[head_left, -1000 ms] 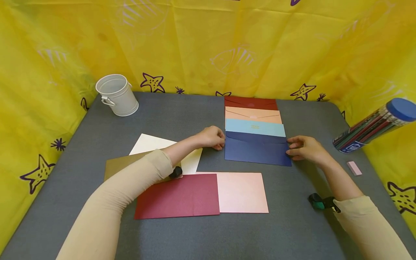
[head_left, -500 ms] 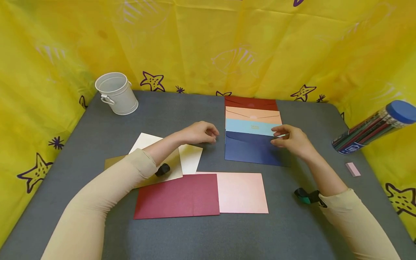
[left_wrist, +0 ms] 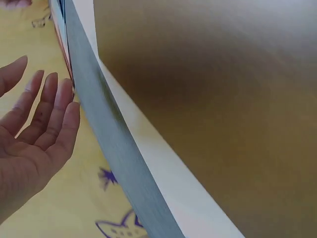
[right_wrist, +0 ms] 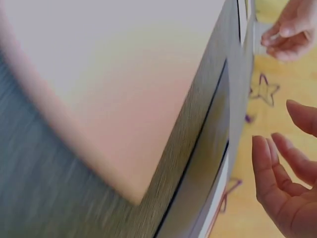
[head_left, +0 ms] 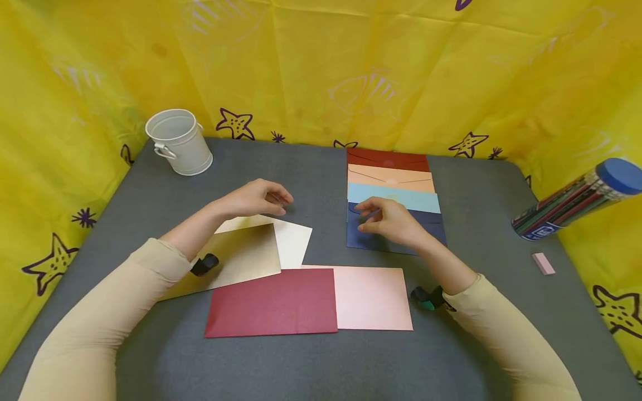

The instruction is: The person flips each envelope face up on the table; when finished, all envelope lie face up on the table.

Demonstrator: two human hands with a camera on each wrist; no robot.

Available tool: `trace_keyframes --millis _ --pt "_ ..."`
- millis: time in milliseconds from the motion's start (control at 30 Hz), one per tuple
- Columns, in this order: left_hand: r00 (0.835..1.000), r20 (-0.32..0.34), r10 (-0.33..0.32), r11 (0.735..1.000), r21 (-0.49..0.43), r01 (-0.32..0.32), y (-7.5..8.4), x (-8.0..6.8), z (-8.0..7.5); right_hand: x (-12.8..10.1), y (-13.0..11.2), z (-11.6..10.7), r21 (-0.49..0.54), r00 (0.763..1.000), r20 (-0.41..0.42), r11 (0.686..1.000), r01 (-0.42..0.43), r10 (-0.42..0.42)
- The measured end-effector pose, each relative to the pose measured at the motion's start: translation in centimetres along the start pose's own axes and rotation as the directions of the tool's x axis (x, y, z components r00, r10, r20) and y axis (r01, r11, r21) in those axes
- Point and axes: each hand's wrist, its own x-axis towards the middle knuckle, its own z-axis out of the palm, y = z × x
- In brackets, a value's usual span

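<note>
My left hand (head_left: 253, 199) hovers over the far edge of the white envelope (head_left: 293, 239), fingers loosely bent and holding nothing. In the left wrist view its fingers (left_wrist: 45, 106) are spread apart. Over the navy envelope (head_left: 428, 227) hovers my right hand (head_left: 391, 220), also holding nothing, its thumb apart from the fingers. The navy one lies in front of overlapping light blue (head_left: 361, 192), peach (head_left: 391, 175) and dark red (head_left: 388, 159) envelopes. A gold envelope (head_left: 246, 250) partly covers the white one. Nearer lie a maroon envelope (head_left: 273, 303) and a pink one (head_left: 373, 298), the maroon on top.
A white metal bucket (head_left: 183, 142) stands at the back left of the grey table (head_left: 311, 367). At the right are a tube of pencils (head_left: 567, 203) with a blue lid and a pink eraser (head_left: 544, 263). Yellow patterned cloth (head_left: 301, 67) surrounds the table.
Both hands have left the sides of the navy envelope and moved left. My right hand is now above that envelope, my left over the white one. The envelopes lie in the same places.
</note>
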Motion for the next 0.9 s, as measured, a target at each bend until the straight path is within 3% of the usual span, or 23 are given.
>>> trace_keyframes --millis 233,533,733,900 --pt "1.000 -0.031 0.003 0.999 0.037 -0.002 -1.8 -2.3 -2.3 1.4 -1.9 2.3 -0.004 0.994 0.097 0.999 0.050 -0.049" --pt "0.997 -0.039 -0.067 0.988 0.134 0.071 -5.2 -4.6 -4.8 2.8 -3.2 3.6 -0.022 0.987 0.154 0.998 0.055 -0.051" --pt "0.995 -0.018 -0.097 0.982 0.162 0.099 -7.2 -5.3 -6.0 4.0 -4.1 5.0 -0.115 0.978 0.191 0.988 0.104 -0.081" --pt "0.995 0.015 -0.102 0.981 0.165 0.098 -8.0 -5.6 -6.2 4.8 -5.1 6.0 -0.166 0.971 0.222 0.978 0.130 -0.091"
